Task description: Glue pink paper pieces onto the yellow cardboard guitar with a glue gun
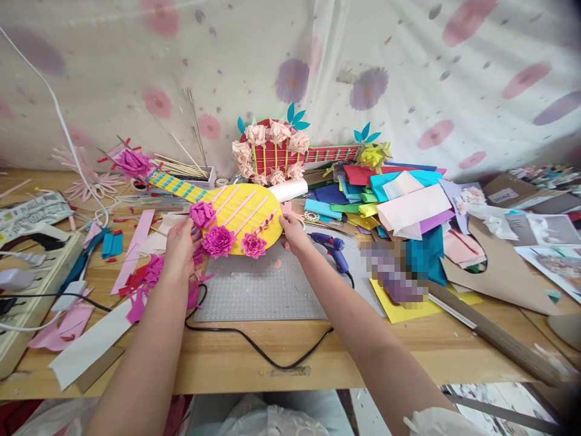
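A yellow paper lute (254,209) with pink strips for strings is held up over the grey cutting mat (263,297), its neck pointing to the upper left. Magenta paper flowers (219,241) line its lower edge, and another magenta flower (134,162) sits at the neck's end. My right hand (294,233) is closed on the right edge of the body. My left hand (180,242) is at the lower left edge, beside a flower, its fingers curled and partly hidden. To the right of my right hand lies a blue glue gun (334,249) on the mat.
A red lute with pale flowers (275,154) leans against the back curtain. Coloured paper sheets (408,203) pile up at the right. A power strip (43,290) stands at the left, near paper scraps. The glue gun's black cord (258,348) loops along the table's front.
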A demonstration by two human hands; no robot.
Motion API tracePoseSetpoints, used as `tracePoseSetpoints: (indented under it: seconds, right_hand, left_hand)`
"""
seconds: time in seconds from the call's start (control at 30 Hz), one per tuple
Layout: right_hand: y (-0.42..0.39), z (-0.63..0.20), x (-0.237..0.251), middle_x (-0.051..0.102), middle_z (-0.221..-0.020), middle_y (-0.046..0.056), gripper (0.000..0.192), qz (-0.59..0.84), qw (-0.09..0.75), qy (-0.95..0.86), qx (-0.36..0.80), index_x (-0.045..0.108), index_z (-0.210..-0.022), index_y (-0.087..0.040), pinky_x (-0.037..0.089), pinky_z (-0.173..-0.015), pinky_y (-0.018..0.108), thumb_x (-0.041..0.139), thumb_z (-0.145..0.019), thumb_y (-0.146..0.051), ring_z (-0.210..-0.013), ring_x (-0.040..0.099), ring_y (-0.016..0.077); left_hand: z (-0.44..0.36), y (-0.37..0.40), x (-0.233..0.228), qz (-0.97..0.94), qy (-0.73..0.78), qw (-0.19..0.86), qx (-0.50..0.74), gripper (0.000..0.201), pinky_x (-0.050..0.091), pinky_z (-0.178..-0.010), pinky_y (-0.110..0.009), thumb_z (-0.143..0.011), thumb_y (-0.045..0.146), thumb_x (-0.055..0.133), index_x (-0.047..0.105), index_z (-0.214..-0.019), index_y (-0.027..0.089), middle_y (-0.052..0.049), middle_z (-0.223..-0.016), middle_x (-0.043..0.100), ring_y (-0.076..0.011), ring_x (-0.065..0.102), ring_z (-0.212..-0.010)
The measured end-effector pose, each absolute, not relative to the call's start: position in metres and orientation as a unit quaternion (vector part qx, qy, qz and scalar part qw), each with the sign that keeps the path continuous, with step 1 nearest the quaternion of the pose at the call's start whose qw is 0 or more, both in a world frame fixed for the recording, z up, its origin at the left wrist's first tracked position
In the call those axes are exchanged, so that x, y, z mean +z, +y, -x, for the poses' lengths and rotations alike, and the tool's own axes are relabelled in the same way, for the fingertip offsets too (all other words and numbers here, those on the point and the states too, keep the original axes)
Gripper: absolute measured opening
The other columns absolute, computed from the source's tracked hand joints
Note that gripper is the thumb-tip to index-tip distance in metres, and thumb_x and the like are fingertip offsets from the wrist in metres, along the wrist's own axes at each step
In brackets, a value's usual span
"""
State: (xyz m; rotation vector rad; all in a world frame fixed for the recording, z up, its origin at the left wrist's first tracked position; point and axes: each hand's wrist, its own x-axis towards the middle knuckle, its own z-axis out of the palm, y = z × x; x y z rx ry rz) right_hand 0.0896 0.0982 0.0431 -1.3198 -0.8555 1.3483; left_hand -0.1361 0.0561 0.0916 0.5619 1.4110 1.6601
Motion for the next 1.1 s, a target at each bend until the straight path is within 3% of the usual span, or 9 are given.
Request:
tracePoseSetpoints:
  seconds: [0.3, 0.5, 0.73, 0.97, 1.1]
  right_hand:
    - [0.091, -0.097, 0.06, 0.065, -0.084, -0.001, 0.016, 0.427, 0.634, -0.268, 0.586, 0.053, -0.089, -0.022, 0.054, -0.067, 0.029, 0.058, -0.076, -0.031, -0.074, 0.063, 0.0137]
    - [0.102, -0.117, 0.082, 0.063, -0.098, -0.001, 0.018, 0.399, 0.727, -0.273, 0.488, 0.049, -0.096, -0.025, 0.054, -0.076, 0.032, 0.051, -0.082, -0.036, -0.088, 0.062, 0.013]
    - [0.1, -0.125, 0.087, 0.061, -0.103, 0.001, 0.021, 0.401, 0.766, -0.261, 0.431, 0.047, -0.107, -0.026, 0.053, -0.076, 0.029, 0.043, -0.087, -0.033, -0.087, 0.062, 0.0103]
    - [0.087, -0.115, 0.079, 0.059, -0.107, 0.002, 0.023, 0.407, 0.769, -0.247, 0.426, 0.045, -0.108, -0.026, 0.053, -0.075, 0.028, 0.044, -0.086, -0.032, -0.086, 0.061, 0.0102]
    - [0.083, -0.107, 0.067, 0.058, -0.109, 0.003, 0.024, 0.427, 0.76, -0.24, 0.428, 0.044, -0.108, -0.025, 0.053, -0.072, 0.027, 0.043, -0.085, -0.032, -0.088, 0.061, 0.0111]
  left_hand:
    - [0.142, 0.066, 0.131, -0.25, 0.451, 0.446, 0.732, 0.005, 0.05, -0.084, -0.034, -0.083, 0.023, 0.053, 0.05, -0.085, 0.019, -0.003, -0.09, 0.06, -0.0143, 0.065, -0.078]
    - [0.134, 0.07, 0.09, -0.282, 0.54, 0.372, 0.701, 0.019, 0.05, -0.084, -0.035, -0.07, 0.014, 0.061, 0.05, -0.084, 0.021, -0.003, -0.093, 0.059, -0.0156, 0.062, -0.085]
    - [0.108, 0.039, 0.02, -0.514, 0.618, 0.322, 0.5, 0.024, 0.045, -0.092, -0.039, -0.066, 0.013, 0.062, 0.059, -0.088, 0.02, -0.007, -0.102, 0.061, -0.0199, 0.059, -0.098]
    - [0.102, 0.039, 0.018, -0.531, 0.583, 0.366, 0.495, 0.02, 0.045, -0.091, -0.037, -0.068, 0.015, 0.059, 0.058, -0.088, 0.019, -0.008, -0.102, 0.062, -0.0193, 0.06, -0.1]
    - [0.118, 0.051, 0.024, -0.543, 0.617, 0.307, 0.48, 0.02, 0.047, -0.085, -0.037, -0.07, 0.016, 0.057, 0.058, -0.09, 0.018, -0.008, -0.097, 0.063, -0.0191, 0.061, -0.089]
